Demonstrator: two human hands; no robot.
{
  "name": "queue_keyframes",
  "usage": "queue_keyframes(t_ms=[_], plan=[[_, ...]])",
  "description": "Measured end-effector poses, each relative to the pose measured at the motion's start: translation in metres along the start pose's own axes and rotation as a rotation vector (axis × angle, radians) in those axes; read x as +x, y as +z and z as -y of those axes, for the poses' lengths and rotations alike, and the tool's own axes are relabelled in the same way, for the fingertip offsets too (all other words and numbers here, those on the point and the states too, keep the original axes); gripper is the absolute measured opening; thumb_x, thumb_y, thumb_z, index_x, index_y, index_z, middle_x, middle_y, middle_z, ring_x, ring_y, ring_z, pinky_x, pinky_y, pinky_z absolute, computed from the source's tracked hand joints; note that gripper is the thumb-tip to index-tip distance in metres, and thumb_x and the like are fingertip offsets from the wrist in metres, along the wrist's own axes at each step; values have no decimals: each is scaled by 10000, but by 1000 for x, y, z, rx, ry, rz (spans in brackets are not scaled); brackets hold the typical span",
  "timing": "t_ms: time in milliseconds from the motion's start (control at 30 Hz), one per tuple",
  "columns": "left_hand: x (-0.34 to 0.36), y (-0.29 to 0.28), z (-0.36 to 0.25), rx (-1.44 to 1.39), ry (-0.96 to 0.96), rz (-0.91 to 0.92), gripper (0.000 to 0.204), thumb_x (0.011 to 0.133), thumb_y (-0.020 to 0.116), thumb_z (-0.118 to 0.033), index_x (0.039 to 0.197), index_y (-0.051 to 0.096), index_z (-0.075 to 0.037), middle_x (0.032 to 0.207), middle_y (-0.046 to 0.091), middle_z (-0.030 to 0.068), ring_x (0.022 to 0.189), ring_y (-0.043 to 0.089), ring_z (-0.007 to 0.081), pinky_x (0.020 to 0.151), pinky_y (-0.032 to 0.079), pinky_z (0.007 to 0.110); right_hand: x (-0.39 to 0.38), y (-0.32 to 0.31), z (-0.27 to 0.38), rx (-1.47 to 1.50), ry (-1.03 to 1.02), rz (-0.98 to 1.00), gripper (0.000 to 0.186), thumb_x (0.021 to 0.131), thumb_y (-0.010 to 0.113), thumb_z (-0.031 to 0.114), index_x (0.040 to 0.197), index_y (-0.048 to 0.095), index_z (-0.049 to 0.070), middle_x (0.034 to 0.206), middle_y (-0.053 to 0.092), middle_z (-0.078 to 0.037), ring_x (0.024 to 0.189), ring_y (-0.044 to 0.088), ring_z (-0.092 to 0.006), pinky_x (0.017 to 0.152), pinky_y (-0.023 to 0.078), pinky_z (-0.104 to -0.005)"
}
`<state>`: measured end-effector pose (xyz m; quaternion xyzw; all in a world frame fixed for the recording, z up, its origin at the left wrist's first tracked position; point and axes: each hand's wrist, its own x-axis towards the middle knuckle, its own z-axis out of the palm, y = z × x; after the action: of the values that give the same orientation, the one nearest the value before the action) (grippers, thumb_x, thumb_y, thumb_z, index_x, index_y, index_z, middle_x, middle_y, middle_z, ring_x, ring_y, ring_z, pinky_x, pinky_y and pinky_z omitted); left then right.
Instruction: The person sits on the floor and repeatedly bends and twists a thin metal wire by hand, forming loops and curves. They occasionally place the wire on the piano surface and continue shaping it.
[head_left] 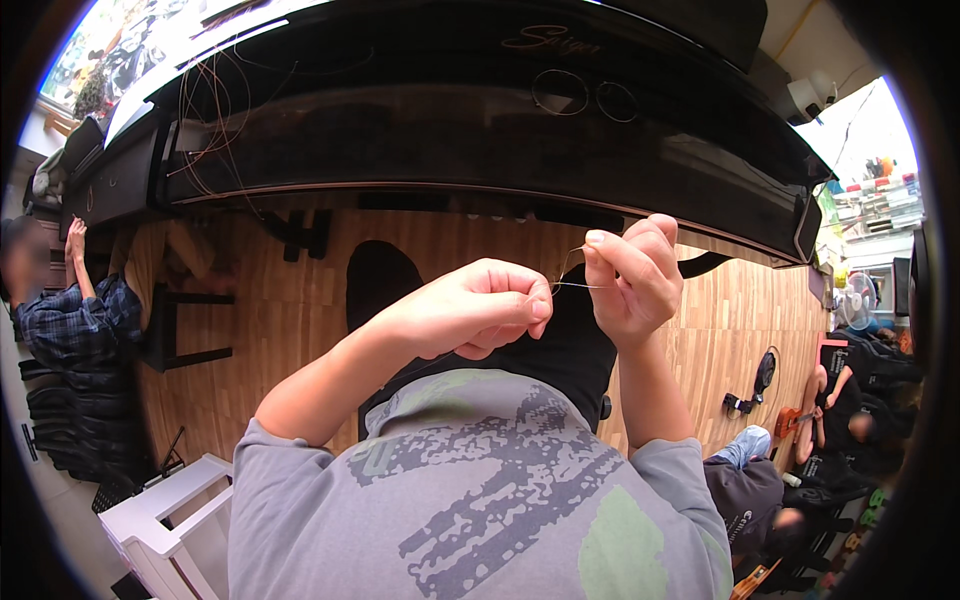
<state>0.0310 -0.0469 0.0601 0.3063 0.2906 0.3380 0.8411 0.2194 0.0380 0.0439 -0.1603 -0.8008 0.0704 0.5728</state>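
Note:
A thin, brass-coloured metal string [571,284] runs between my two hands, bent into a small loop, in front of my body. My left hand [490,310] is closed, with thumb and forefinger pinching one part of the string. My right hand [637,280] pinches another part between thumb and forefinger, its other fingers curled. Beyond them stands a glossy black piano [420,130]. One coiled string [533,92] and a second, smaller coil [598,98] rest on it to the right. Several loose copper-coloured strings [215,150] lie tangled across its left part.
Wooden flooring [310,300] lies below. At the left, a person in a checked shirt [80,320] sits by a dark stool [190,325]. A white frame-like piece of furniture [165,500] stands at lower left. More people sit at the right, one with a small guitar [788,420].

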Motion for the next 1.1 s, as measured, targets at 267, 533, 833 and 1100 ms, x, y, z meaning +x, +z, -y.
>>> queue_keyframes(t_ms=[267,533,833,1100], plan=[[9,-6,13,-180,342,-150,335,866,505,-63,1171,369,-91,798,514,56,499,416,58,360,249,164,5,4,16,306,356,119,190,706,703,-66,831,694,77,776,577,1,596,474,-59,428,343,-196],[9,-12,20,1256,1167,-967,506,744,709,-190,1149,430,-72,1260,370,145,1149,409,284,959,370,394,-4,12,13,418,565,40,133,755,666,-66,822,647,47,811,605,-10,557,414,-20,454,309,-180],[24,-9,15,1271,1150,-770,490,795,722,-124,1225,512,-20,1233,573,195,1012,634,286,835,516,346,0,20,21,528,671,-27,107,782,637,-70,798,616,34,749,501,15,577,389,-32,493,310,-185],[13,5,14,424,722,-334,316,1028,390,-211,1245,481,1,894,692,115,764,677,132,659,538,233,0,18,25,242,543,-7,156,721,661,-73,809,633,53,683,557,-4,562,465,-77,521,360,-219]])
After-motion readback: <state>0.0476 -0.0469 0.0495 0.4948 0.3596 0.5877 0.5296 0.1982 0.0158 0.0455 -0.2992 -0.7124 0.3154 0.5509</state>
